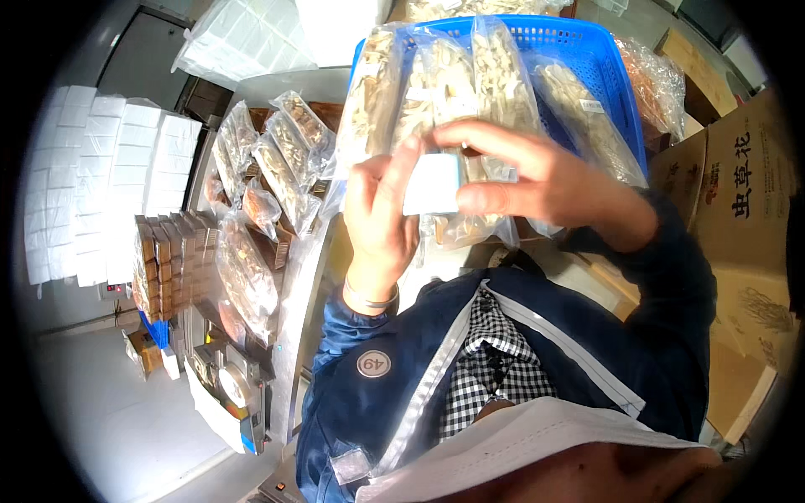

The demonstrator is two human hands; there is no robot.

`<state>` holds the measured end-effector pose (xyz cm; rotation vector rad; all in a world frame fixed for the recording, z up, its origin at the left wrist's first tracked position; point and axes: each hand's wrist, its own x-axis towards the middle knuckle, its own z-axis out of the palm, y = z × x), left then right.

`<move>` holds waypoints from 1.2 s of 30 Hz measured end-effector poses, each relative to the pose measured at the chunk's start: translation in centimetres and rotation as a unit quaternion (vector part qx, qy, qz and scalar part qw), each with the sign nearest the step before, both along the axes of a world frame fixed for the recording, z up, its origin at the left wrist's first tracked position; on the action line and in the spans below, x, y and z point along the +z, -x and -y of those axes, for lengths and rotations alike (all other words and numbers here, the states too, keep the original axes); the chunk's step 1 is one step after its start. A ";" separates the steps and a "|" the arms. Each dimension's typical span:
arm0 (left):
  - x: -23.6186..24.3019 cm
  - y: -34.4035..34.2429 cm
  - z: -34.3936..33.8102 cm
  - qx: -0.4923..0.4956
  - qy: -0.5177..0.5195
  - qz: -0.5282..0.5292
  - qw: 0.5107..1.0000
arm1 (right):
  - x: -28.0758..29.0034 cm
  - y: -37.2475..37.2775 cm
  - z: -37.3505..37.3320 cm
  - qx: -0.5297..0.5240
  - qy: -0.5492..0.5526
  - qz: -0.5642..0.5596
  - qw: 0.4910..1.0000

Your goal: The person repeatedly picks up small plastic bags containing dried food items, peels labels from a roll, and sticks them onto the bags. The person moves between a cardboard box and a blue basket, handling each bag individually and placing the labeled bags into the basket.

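Observation:
Both of my hands meet over the near side of a blue plastic basket [579, 52]. Between them is a small white block with a pale blue edge [429, 186], perhaps a roll or stack of labels. My left hand [379, 210] grips its left side, thumb along the top. With bent fingers, my right hand [524, 172] pinches at its right and far edges, the thumb pressed on the near right corner. Below lie clear bags of pale dried slices [507, 84], partly hidden by my hands. Another bag with a white label [587, 113] leans at the right.
More filled bags [289, 172] lie on the metal table to the left. Beyond them stand stacked brown boxes [168, 264] and wrapped white boxes [109, 180]. A scale-like device [231, 386] sits lower left. A large cardboard carton [742, 235] stands close at my right.

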<state>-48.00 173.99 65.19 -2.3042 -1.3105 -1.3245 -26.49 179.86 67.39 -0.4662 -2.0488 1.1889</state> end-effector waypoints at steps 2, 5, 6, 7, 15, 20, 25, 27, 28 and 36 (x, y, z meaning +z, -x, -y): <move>0.3 0.9 1.4 0.008 -0.016 -0.009 1.000 | 0.9 1.0 0.9 0.039 0.088 0.035 0.995; 0.3 2.2 3.1 0.025 0.006 -0.044 0.999 | 2.3 1.1 1.5 0.042 0.214 0.105 0.970; 0.0 2.8 3.9 0.034 0.004 -0.051 0.998 | 2.5 1.3 2.1 0.042 0.231 0.132 0.963; -0.2 3.4 4.7 0.036 -0.002 -0.068 0.997 | 2.8 1.7 2.7 0.043 0.248 0.159 0.955; -0.9 8.7 14.5 0.086 0.030 -0.211 0.973 | 2.5 8.6 9.2 0.097 0.101 0.289 0.947; -1.5 10.9 23.0 0.143 0.133 -0.216 0.957 | -1.0 13.1 15.5 0.163 0.230 0.274 0.920; -3.0 12.8 28.3 0.173 0.120 -0.185 0.960 | -6.3 16.4 21.8 0.131 0.250 0.110 0.953; -3.6 13.4 29.7 0.200 0.122 -0.177 0.956 | -7.3 18.3 24.9 0.041 0.250 0.047 0.966; -4.0 13.5 30.0 0.211 0.124 -0.155 0.957 | -8.9 19.4 25.7 0.023 0.249 -0.008 0.968; -8.7 16.6 31.4 0.272 0.223 0.100 0.931 | -14.9 15.4 23.9 -0.201 0.249 -0.058 0.946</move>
